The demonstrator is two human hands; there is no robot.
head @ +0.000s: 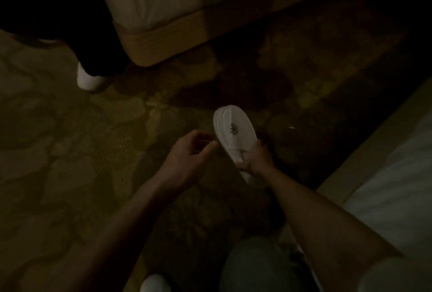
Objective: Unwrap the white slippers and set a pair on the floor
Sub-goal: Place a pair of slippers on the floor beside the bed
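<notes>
0 slippers on the carpet (70,156) yet. My right hand (253,159) grips the stacked slippers (233,133) at the heel, held above the floor. My left hand (187,151) hovers beside them, fingers curled, holding nothing I can make out. I see no wrapper. Separating and placing remain, I judge.

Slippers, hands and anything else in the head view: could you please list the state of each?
slippers: stacked flat together, held above the carpet, not yet on the floor
right hand: grip closed round the slippers' heel end
left hand: fingers curled beside the slippers; too dark to tell if it pinches anything
carpet: patterned, dimly lit
</notes>
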